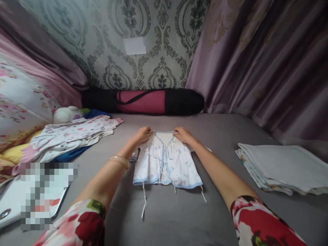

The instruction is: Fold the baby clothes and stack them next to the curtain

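Observation:
A small white baby top [166,164] with pale blue trim and loose ties lies flat on the grey bed surface [179,218]. My left hand [142,134] grips its left shoulder at the far edge. My right hand [182,134] holds its right shoulder on the other side of the neckline. Both arms reach forward over the bed, and a pale bangle sits on my left wrist. The sleeves are mostly hidden under my forearms.
A heap of printed baby clothes [69,136] lies at the left, with a white soft toy [67,114] behind it. Folded white cloths [282,167] are stacked at the right. A black and pink rolled bag [143,101] lies along the wall. Curtains hang at right.

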The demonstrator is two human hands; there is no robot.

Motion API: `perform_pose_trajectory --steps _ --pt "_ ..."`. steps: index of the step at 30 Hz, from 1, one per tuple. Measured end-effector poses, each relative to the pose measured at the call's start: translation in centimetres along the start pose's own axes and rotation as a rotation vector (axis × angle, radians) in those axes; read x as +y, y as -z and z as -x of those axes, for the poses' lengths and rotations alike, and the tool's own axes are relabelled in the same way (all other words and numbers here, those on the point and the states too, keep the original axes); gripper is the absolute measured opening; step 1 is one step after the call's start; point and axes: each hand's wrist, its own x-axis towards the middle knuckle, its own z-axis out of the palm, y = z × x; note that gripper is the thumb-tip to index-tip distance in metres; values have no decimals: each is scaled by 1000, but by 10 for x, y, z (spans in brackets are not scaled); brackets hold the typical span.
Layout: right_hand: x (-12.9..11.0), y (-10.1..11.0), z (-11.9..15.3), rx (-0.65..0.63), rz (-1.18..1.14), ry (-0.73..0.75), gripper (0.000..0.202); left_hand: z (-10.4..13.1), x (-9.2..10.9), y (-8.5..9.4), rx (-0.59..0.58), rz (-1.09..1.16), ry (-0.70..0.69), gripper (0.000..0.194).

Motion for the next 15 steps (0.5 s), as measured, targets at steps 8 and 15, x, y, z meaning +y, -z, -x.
perform_pose_trajectory --steps 8,15 --pt "-10 -15 -4 112 14 -81 25 -14 -9 -23 103 -116 -48 25" --pt "6 2 5 151 -200 -44 32 -6 -6 -11 78 -295 -41 21"
